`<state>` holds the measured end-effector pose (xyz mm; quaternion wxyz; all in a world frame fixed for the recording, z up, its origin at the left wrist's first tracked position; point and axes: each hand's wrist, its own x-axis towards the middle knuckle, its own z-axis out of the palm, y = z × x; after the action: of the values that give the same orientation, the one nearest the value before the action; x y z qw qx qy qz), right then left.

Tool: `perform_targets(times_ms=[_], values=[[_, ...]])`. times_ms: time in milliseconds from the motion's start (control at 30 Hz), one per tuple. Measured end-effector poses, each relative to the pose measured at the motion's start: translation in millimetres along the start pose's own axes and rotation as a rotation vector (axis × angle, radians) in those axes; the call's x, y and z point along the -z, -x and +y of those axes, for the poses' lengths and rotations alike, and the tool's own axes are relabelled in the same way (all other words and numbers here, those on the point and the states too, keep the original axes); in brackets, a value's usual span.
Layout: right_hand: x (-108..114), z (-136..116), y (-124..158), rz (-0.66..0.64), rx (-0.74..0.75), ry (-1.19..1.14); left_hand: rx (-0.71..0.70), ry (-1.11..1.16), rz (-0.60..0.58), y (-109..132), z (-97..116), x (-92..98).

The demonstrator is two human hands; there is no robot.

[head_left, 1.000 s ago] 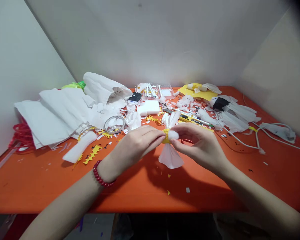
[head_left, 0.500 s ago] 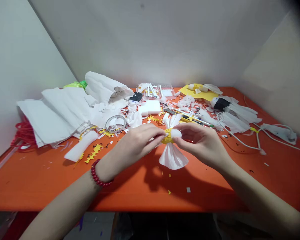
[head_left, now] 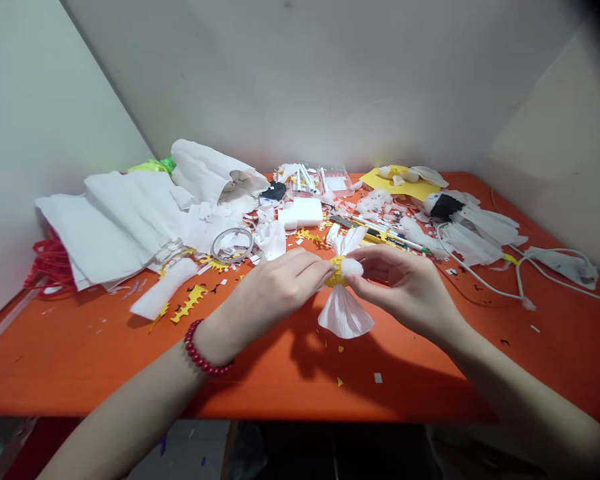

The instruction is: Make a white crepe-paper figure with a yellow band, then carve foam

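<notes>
A small white tissue-paper figure (head_left: 343, 309) with a round head and a flared skirt hangs just above the orange table (head_left: 105, 360). A yellow paper band wraps its neck. My left hand (head_left: 275, 288), with a red bead bracelet on the wrist, pinches the yellow band from the left. From the right, my right hand (head_left: 405, 288) pinches the figure at its head and neck. Both hands are closed on it.
White paper sheets (head_left: 120, 227) pile up at the left, over red wire (head_left: 47, 265). A tape ring (head_left: 231, 245), yellow crown cutouts (head_left: 190, 303), a white block (head_left: 300, 213), pens, more tissue figures (head_left: 473, 230) and a white cable (head_left: 520, 283) lie behind. Small scraps dot the front.
The figure and both hands stay almost in place; the fingers shift slightly around the yellow band, and the view has tipped a little.
</notes>
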<state>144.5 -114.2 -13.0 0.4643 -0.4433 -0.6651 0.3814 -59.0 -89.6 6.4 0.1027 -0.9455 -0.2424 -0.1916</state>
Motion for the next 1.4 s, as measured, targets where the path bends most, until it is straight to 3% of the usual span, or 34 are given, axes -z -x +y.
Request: perform_targets(times_ms=[233,400,600,933,1400], values=[[-1,-2,0,-0.003,-0.002,-0.008,0.006,-0.017,0.058,0,1,-3.6],[0,-4,-1,-0.012,-0.021,-0.050,0.016,0.141,0.097,-2,-3,-1.4],[1,-2,0,-0.018,-0.039,-0.065,0.035,0.311,0.055,0,-9,3.6],[0,-4,0,-0.005,-0.052,-0.035,0.039,0.192,0.106,-4,-2,0.5],[-1,-3,1,-0.018,-0.075,-0.069,0.067,0.212,0.098,-3,-1,1.6]])
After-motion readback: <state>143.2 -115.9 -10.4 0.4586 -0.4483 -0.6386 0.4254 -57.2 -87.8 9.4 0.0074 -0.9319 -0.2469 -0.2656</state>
